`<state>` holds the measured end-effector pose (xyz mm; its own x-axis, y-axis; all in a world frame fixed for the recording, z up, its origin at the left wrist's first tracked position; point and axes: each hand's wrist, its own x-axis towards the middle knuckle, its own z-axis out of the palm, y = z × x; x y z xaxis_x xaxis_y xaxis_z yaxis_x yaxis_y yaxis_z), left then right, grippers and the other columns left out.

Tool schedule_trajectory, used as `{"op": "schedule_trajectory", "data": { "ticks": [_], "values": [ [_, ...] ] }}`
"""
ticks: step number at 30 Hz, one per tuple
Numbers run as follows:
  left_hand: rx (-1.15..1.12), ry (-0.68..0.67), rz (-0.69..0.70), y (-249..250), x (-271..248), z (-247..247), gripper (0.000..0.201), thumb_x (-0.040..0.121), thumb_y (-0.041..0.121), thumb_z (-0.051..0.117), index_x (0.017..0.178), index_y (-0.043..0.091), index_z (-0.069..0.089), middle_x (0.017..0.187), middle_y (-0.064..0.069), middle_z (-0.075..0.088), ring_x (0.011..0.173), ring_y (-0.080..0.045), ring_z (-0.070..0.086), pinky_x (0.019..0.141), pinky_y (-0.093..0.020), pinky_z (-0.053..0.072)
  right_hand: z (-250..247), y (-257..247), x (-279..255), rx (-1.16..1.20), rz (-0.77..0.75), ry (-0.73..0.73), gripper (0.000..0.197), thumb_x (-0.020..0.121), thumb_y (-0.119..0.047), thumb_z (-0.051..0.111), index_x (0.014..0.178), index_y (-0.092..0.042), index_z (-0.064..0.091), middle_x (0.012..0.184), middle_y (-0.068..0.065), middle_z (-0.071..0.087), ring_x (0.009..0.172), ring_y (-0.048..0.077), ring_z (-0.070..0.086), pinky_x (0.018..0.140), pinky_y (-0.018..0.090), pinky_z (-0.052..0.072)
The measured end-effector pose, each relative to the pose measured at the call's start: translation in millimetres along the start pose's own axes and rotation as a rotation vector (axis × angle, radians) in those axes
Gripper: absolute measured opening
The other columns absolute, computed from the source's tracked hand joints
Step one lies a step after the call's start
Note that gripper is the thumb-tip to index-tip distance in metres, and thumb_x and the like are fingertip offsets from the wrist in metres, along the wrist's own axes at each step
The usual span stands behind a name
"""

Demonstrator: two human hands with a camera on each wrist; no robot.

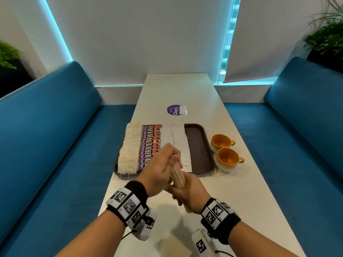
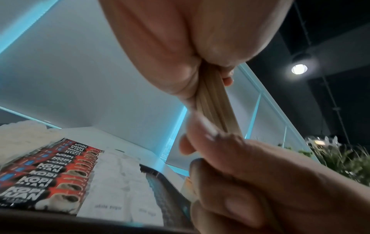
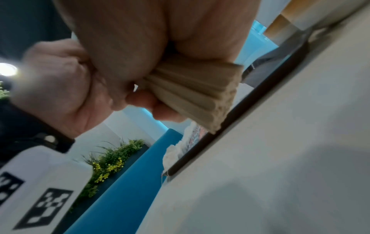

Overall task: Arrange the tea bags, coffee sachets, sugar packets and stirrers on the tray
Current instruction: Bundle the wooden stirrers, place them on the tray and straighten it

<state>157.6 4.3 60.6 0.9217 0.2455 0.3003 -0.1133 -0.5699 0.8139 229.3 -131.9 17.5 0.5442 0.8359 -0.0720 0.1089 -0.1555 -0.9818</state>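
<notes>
Both hands hold one bundle of wooden stirrers just above the near rim of the dark brown tray. My left hand grips the bundle's far end; my right hand grips its near end. On the tray lie rows of tea bags, red coffee sachets and white sugar packets; its right strip is bare. In the left wrist view the stirrers run between my palm and the right hand. In the right wrist view the stirrers fan out of my fist.
Two orange cups stand right of the tray on the white table. A purple sticker with a white packet on it lies beyond the tray. Blue benches flank the table.
</notes>
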Motion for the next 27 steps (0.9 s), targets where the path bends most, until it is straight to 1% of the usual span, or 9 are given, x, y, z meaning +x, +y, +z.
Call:
{"op": "schedule_trajectory", "data": {
  "ticks": [3, 6, 8, 10, 13, 15, 18, 21, 27],
  "values": [
    [-0.079, 0.032, -0.043, -6, 15, -12, 0.024, 0.105, 0.04, 0.037, 0.106, 0.024, 0.054, 0.098, 0.001, 0.066, 0.088, -0.011, 0.065, 0.075, -0.028, 0.053, -3, -8, 14, 0.014, 0.072, -0.037, 0.04, 0.084, -0.038, 0.082, 0.101, -0.009, 0.061, 0.07, 0.011, 0.058, 0.053, 0.026, 0.048, 0.046, 0.031, 0.048],
    [-0.129, 0.12, -0.071, -17, 25, -25, 0.038, 0.1, 0.057, 0.04, 0.128, 0.033, 0.05, 0.124, 0.008, 0.059, 0.113, -0.008, 0.061, 0.092, -0.025, 0.053, -16, -17, 37, -0.03, 0.134, -0.029, 0.041, 0.083, -0.044, 0.081, 0.093, -0.011, 0.058, 0.063, 0.005, 0.059, 0.049, 0.022, 0.051, 0.047, 0.033, 0.049],
    [-0.172, 0.207, -0.117, -32, 26, -34, 0.046, 0.096, 0.063, 0.045, 0.135, 0.039, 0.045, 0.132, 0.011, 0.055, 0.119, -0.006, 0.058, 0.096, -0.024, 0.051, -33, -21, 59, -0.037, 0.184, 0.022, 0.046, 0.082, -0.047, 0.08, 0.097, -0.01, 0.058, 0.062, -0.002, 0.061, 0.049, 0.016, 0.052, 0.048, 0.031, 0.05],
    [-0.092, 0.217, -0.226, -49, 22, -38, 0.037, 0.097, 0.053, 0.053, 0.131, 0.038, 0.049, 0.128, 0.011, 0.056, 0.113, -0.001, 0.057, 0.092, -0.024, 0.051, -55, -19, 85, -0.036, 0.238, 0.106, 0.046, 0.084, -0.049, 0.079, 0.102, -0.011, 0.059, 0.067, -0.002, 0.06, 0.05, 0.013, 0.052, 0.051, 0.029, 0.051],
    [0.27, 0.016, -0.385, -80, 8, -36, 0.019, 0.097, 0.035, 0.064, 0.115, 0.034, 0.057, 0.121, 0.013, 0.056, 0.109, -0.004, 0.055, 0.094, -0.025, 0.047, -89, -9, 125, -0.148, 0.358, 0.237, 0.047, 0.086, -0.051, 0.076, 0.107, -0.013, 0.059, 0.077, 0.003, 0.064, 0.056, 0.015, 0.058, 0.056, 0.029, 0.058],
    [0.408, -0.099, -0.422, -97, -2, -30, 0.014, 0.095, 0.033, 0.066, 0.109, 0.035, 0.061, 0.117, 0.015, 0.053, 0.111, -0.008, 0.052, 0.101, -0.029, 0.046, -105, 1, 148, -0.214, 0.434, 0.281, 0.044, 0.087, -0.046, 0.077, 0.105, -0.01, 0.06, 0.074, 0.005, 0.065, 0.056, 0.017, 0.06, 0.057, 0.031, 0.061],
    [0.486, -0.12, -0.462, -110, -9, -26, 0.017, 0.094, 0.032, 0.067, 0.111, 0.033, 0.065, 0.114, 0.016, 0.051, 0.111, -0.007, 0.047, 0.103, -0.027, 0.042, -117, 14, 176, -0.232, 0.5, 0.316, 0.032, 0.089, -0.029, 0.078, 0.105, -0.005, 0.063, 0.071, 0.007, 0.067, 0.057, 0.02, 0.062, 0.063, 0.036, 0.064],
    [0.534, -0.135, -0.479, -115, -8, -25, 0.019, 0.093, 0.028, 0.069, 0.112, 0.031, 0.066, 0.113, 0.013, 0.053, 0.11, -0.008, 0.046, 0.102, -0.027, 0.041, -121, 25, 197, -0.272, 0.56, 0.348, 0.03, 0.09, -0.022, 0.077, 0.106, 0.001, 0.065, 0.077, 0.012, 0.071, 0.063, 0.024, 0.067, 0.071, 0.042, 0.065],
    [0.485, -0.091, -0.515, -120, -4, -31, 0.014, 0.092, 0.023, 0.07, 0.103, 0.03, 0.067, 0.103, 0.015, 0.058, 0.096, -0.003, 0.053, 0.088, -0.02, 0.044, -119, 31, 225, -0.456, 0.66, 0.311, 0.051, 0.087, -0.035, 0.079, 0.118, -0.002, 0.054, 0.092, 0.015, 0.072, 0.065, 0.023, 0.072, 0.054, 0.033, 0.059]
  ]
}}
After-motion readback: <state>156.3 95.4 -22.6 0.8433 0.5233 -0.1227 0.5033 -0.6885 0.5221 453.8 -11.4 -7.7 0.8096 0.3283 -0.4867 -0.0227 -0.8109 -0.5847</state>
